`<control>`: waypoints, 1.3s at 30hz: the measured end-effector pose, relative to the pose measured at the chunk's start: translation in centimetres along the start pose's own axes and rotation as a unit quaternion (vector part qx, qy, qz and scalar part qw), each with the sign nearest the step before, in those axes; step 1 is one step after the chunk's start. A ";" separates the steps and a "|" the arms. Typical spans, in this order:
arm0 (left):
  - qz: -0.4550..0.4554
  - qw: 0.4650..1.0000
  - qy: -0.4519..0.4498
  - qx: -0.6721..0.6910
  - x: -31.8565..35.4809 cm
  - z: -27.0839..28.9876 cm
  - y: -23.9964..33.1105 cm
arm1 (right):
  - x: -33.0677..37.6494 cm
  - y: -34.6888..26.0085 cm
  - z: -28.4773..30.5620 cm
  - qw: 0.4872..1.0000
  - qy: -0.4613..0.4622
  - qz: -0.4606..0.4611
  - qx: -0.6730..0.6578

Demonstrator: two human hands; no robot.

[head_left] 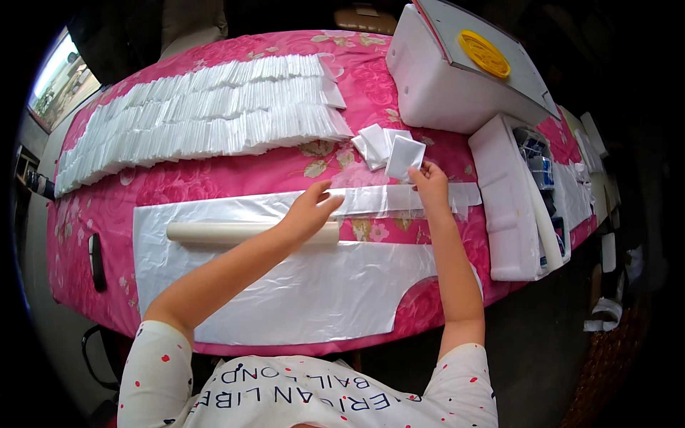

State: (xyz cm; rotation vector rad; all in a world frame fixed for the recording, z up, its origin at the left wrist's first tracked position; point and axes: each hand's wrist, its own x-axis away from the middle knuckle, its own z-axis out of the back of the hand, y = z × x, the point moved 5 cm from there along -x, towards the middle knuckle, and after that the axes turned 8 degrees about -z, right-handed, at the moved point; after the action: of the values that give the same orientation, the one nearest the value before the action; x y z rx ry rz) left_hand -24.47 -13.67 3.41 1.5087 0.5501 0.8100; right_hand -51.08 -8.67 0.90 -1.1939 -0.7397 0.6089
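My right hand [432, 187] pinches the lower corner of a folded white plastic square [407, 157]. That square lies at a small group of similar folded packets [372, 145], partly over them. My left hand [312, 210] hovers over the sheet with its fingers bent and apart, holding nothing I can see. Below my hands a large white plastic sheet [300, 299] lies spread out, with a curved cut-out at its right side and a narrow strip [399, 199] reaching right. A pale tube [242, 233] lies across the sheet, partly hidden by my left forearm.
Rows of folded white packets [207, 107] fill the far left of the pink flowered tablecloth [185, 185]. At the right stand a white foam box [442, 93] with a yellow lid [485, 53] on top and an open foam box [503, 207]. A dark handheld object [96, 262] lies left.
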 end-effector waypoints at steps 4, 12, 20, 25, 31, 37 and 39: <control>0.116 0.981 0.054 0.148 -7.7 -1.2 -3.6 | -5.6 -0.1 0.1 0.963 0.087 0.010 0.256; 0.078 0.952 0.154 0.252 -14.7 -4.8 -3.9 | -10.1 0.3 -0.9 0.945 0.012 -0.083 0.316; 0.127 0.956 0.139 0.225 -16.2 -5.1 -4.0 | -6.7 -0.2 -3.9 0.971 -0.051 -0.061 0.226; 0.035 0.976 0.126 0.172 -15.3 -4.2 -3.4 | -3.9 -1.6 -5.3 0.996 -0.070 -0.011 0.050; -0.091 0.983 0.094 0.131 -6.9 -0.8 1.1 | 3.6 -4.7 -7.9 0.980 -0.113 0.052 -0.155; -0.247 0.961 0.090 0.083 6.9 4.1 0.3 | 15.4 -3.8 -14.7 0.948 -0.255 0.016 -0.192; -0.215 0.972 0.078 0.057 11.3 6.0 -2.2 | 20.1 -4.0 -16.7 0.958 -0.240 0.149 -0.041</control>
State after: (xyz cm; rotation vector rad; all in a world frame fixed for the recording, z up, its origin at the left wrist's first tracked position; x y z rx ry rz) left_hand -12.48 -8.81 3.26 1.3645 1.0155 0.5661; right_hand -25.37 -4.36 5.29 -1.2593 -1.0061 1.1559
